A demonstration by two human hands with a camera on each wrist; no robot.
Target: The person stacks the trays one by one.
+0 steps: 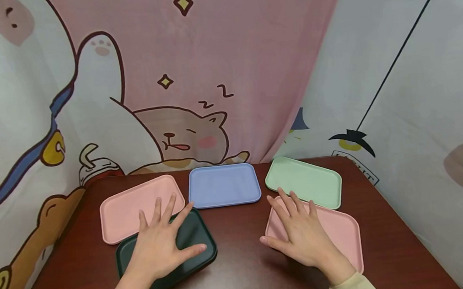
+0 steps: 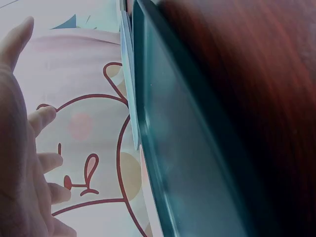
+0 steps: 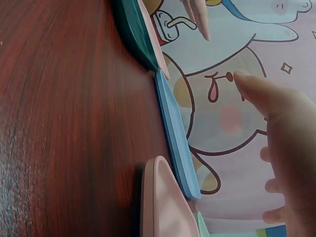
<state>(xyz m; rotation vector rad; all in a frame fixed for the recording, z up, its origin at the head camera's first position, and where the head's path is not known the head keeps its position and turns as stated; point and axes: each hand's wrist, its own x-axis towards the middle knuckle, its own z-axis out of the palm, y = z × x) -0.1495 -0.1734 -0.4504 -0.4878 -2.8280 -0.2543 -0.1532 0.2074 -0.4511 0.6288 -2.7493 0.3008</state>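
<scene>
My left hand [image 1: 159, 242], fingers spread, hovers over a dark green tray [image 1: 198, 239] at the front left. In the left wrist view a gap shows between that hand and the tray. Behind it lies a pink tray [image 1: 133, 208], overlapped by my left fingertips in the head view. Over at the right, my right hand [image 1: 301, 230] is also spread, above a second pink tray [image 1: 342, 231]. A light green tray [image 1: 309, 181] sits just behind that one. At the back middle is a blue tray [image 1: 224, 185]. Neither hand holds anything.
The trays lie on a dark brown wooden table [image 1: 242, 263]. A printed curtain [image 1: 247, 46] with cartoon animals hangs right behind the table's back edge. The dark green tray's edge meets the pink tray behind it.
</scene>
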